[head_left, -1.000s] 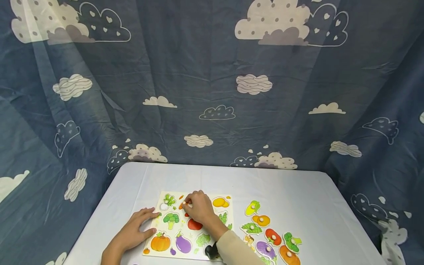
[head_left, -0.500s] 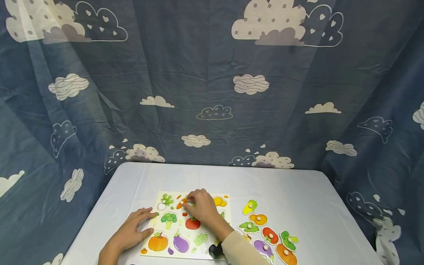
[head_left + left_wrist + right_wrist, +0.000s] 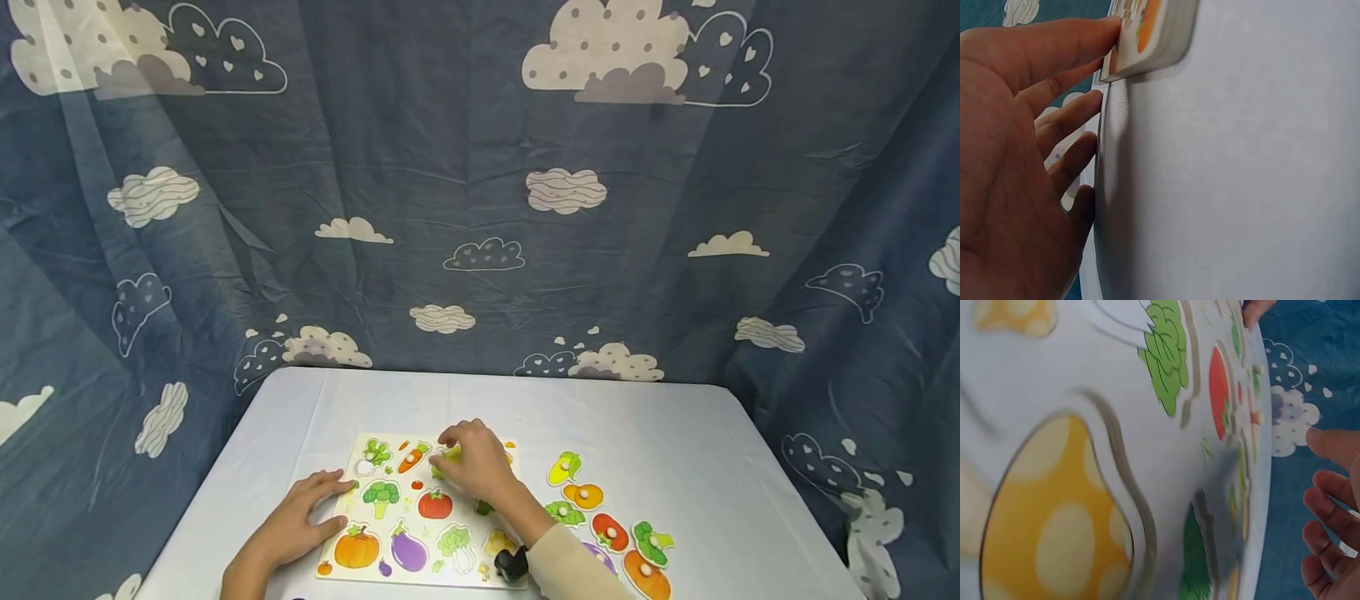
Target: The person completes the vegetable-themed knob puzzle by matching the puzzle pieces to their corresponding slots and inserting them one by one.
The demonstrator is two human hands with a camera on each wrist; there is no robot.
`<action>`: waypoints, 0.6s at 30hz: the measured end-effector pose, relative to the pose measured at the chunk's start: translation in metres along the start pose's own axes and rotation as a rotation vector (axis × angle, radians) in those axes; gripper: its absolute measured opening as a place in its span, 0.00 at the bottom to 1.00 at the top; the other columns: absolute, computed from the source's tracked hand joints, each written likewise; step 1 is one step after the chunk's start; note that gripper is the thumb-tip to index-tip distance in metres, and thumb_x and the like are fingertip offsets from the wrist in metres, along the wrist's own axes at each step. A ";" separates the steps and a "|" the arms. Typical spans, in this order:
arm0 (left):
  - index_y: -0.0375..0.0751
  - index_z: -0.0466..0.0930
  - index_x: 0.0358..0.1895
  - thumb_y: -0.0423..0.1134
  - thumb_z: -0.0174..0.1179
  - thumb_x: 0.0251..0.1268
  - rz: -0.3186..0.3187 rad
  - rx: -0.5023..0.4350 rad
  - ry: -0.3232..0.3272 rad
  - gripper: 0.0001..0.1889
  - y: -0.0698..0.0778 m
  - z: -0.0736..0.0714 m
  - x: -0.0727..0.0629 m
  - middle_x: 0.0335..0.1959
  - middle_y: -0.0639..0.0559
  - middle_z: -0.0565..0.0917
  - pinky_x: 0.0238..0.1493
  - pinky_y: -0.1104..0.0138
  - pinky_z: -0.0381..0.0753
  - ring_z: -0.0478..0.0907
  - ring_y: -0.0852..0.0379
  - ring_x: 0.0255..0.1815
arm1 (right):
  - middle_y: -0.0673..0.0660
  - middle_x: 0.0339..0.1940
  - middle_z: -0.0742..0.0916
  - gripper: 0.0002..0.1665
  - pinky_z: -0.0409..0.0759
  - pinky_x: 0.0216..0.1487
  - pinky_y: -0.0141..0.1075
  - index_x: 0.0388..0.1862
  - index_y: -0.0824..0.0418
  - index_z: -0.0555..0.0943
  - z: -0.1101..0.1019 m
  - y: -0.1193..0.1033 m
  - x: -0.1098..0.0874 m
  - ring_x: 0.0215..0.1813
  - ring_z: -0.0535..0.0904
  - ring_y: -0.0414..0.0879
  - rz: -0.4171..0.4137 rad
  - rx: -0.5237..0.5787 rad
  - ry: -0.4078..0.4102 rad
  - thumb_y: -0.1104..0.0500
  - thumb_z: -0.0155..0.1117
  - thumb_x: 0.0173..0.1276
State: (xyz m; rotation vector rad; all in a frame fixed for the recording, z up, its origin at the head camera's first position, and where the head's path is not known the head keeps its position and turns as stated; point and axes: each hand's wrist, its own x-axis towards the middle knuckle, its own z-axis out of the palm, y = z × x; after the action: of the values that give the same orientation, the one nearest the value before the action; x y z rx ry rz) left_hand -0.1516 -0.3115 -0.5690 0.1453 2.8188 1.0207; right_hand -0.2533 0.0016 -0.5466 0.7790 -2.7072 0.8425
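Note:
A vegetable puzzle board (image 3: 420, 575) lies on the white table. My left hand (image 3: 296, 518) rests at its left edge, fingers fairly straight; in the left wrist view the thumb (image 3: 1072, 47) touches the board's corner. The carrot piece (image 3: 411, 461) sits in its place near the top, its knob showing. Just right of it, my right hand (image 3: 476, 465) hovers over the board with thumb and fingers apart, covering part of the upper right pictures. Its fingers (image 3: 1329, 506) hold nothing in the right wrist view. A printed tomato (image 3: 435, 504) and eggplant (image 3: 408, 551) show below.
Right of the board lie several loose knobbed pieces: a corn (image 3: 564, 468), a potato-like orange piece (image 3: 583, 497), a tomato (image 3: 610, 532), a broccoli (image 3: 652, 543) and a pumpkin (image 3: 647, 576). The right forearm partly hides a purple piece (image 3: 602, 557). A cloud-patterned curtain (image 3: 480, 208) hangs behind the table.
My right hand has let go of the carrot piece's knob and moved right and slightly up, uncovering the carrot. The left hand stays at the board's edge.

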 end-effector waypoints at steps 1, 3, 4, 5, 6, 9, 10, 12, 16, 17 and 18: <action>0.57 0.81 0.66 0.53 0.71 0.62 0.004 0.002 0.002 0.27 0.000 -0.001 0.000 0.76 0.46 0.72 0.74 0.29 0.58 0.57 0.31 0.81 | 0.50 0.36 0.90 0.17 0.78 0.37 0.31 0.43 0.54 0.90 -0.004 0.000 -0.001 0.39 0.79 0.42 0.000 -0.001 0.006 0.46 0.78 0.61; 0.57 0.81 0.66 0.53 0.70 0.62 0.010 0.011 0.005 0.27 0.001 -0.001 0.001 0.76 0.46 0.72 0.74 0.29 0.59 0.57 0.32 0.81 | 0.50 0.36 0.90 0.17 0.79 0.37 0.31 0.43 0.55 0.90 -0.011 0.003 -0.003 0.40 0.79 0.42 -0.002 -0.005 0.014 0.46 0.79 0.61; 0.57 0.81 0.66 0.53 0.70 0.62 0.007 0.015 0.006 0.27 0.001 -0.002 0.002 0.76 0.46 0.72 0.74 0.29 0.59 0.57 0.32 0.81 | 0.51 0.36 0.90 0.17 0.79 0.38 0.32 0.43 0.55 0.90 -0.015 0.004 -0.004 0.40 0.79 0.43 -0.005 -0.004 0.020 0.46 0.79 0.61; 0.57 0.81 0.66 0.53 0.70 0.62 0.004 0.019 0.008 0.27 0.000 -0.001 0.003 0.76 0.46 0.72 0.74 0.29 0.59 0.57 0.33 0.81 | 0.51 0.36 0.90 0.17 0.79 0.38 0.33 0.43 0.56 0.90 -0.018 0.006 -0.005 0.40 0.79 0.43 -0.008 -0.006 0.026 0.46 0.79 0.61; 0.57 0.81 0.66 0.53 0.71 0.62 0.002 0.019 0.005 0.27 0.000 -0.002 0.004 0.77 0.47 0.72 0.74 0.29 0.58 0.57 0.33 0.81 | 0.51 0.37 0.90 0.17 0.80 0.38 0.33 0.43 0.55 0.90 -0.022 0.008 -0.006 0.40 0.79 0.43 -0.007 -0.008 0.030 0.46 0.79 0.62; 0.57 0.81 0.66 0.53 0.71 0.62 -0.007 0.015 0.003 0.27 0.000 -0.001 0.006 0.77 0.48 0.71 0.75 0.29 0.57 0.56 0.34 0.82 | 0.52 0.37 0.90 0.17 0.80 0.40 0.35 0.44 0.56 0.90 -0.032 0.014 -0.011 0.42 0.81 0.46 -0.003 0.003 0.038 0.47 0.79 0.62; 0.57 0.81 0.66 0.53 0.71 0.62 -0.010 0.014 0.003 0.27 0.001 -0.001 0.006 0.77 0.48 0.71 0.75 0.29 0.57 0.56 0.34 0.82 | 0.52 0.38 0.90 0.17 0.81 0.40 0.35 0.44 0.56 0.90 -0.036 0.016 -0.013 0.42 0.81 0.47 -0.001 0.004 0.041 0.47 0.79 0.62; 0.57 0.81 0.66 0.53 0.71 0.62 -0.008 0.013 -0.002 0.27 0.001 -0.001 0.005 0.77 0.47 0.71 0.75 0.29 0.57 0.56 0.33 0.81 | 0.52 0.38 0.91 0.17 0.81 0.40 0.36 0.44 0.56 0.90 -0.042 0.021 -0.018 0.43 0.82 0.49 0.006 0.007 0.045 0.48 0.79 0.62; 0.56 0.81 0.66 0.53 0.71 0.62 -0.008 0.007 -0.019 0.28 0.002 -0.001 0.002 0.77 0.46 0.71 0.75 0.29 0.57 0.56 0.32 0.81 | 0.52 0.38 0.91 0.14 0.82 0.41 0.38 0.42 0.55 0.90 -0.054 0.034 -0.027 0.43 0.81 0.49 0.018 0.003 0.061 0.50 0.79 0.61; 0.56 0.81 0.65 0.53 0.71 0.62 -0.006 0.008 -0.022 0.28 0.003 -0.001 0.001 0.77 0.46 0.71 0.74 0.29 0.58 0.56 0.31 0.81 | 0.51 0.38 0.91 0.13 0.83 0.42 0.39 0.42 0.54 0.90 -0.056 0.038 -0.030 0.43 0.81 0.48 0.018 0.002 0.064 0.50 0.80 0.61; 0.56 0.81 0.65 0.53 0.71 0.62 -0.006 0.009 -0.024 0.28 0.003 -0.001 0.000 0.77 0.46 0.71 0.74 0.29 0.58 0.57 0.32 0.81 | 0.50 0.39 0.91 0.13 0.83 0.43 0.40 0.42 0.54 0.90 -0.059 0.042 -0.032 0.44 0.81 0.47 0.019 0.004 0.063 0.51 0.80 0.61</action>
State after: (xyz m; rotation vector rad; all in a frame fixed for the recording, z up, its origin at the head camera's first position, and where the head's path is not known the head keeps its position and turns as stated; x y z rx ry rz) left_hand -0.1517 -0.3099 -0.5667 0.1484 2.8007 0.9987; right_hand -0.2475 0.0782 -0.5288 0.7167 -2.6627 0.8614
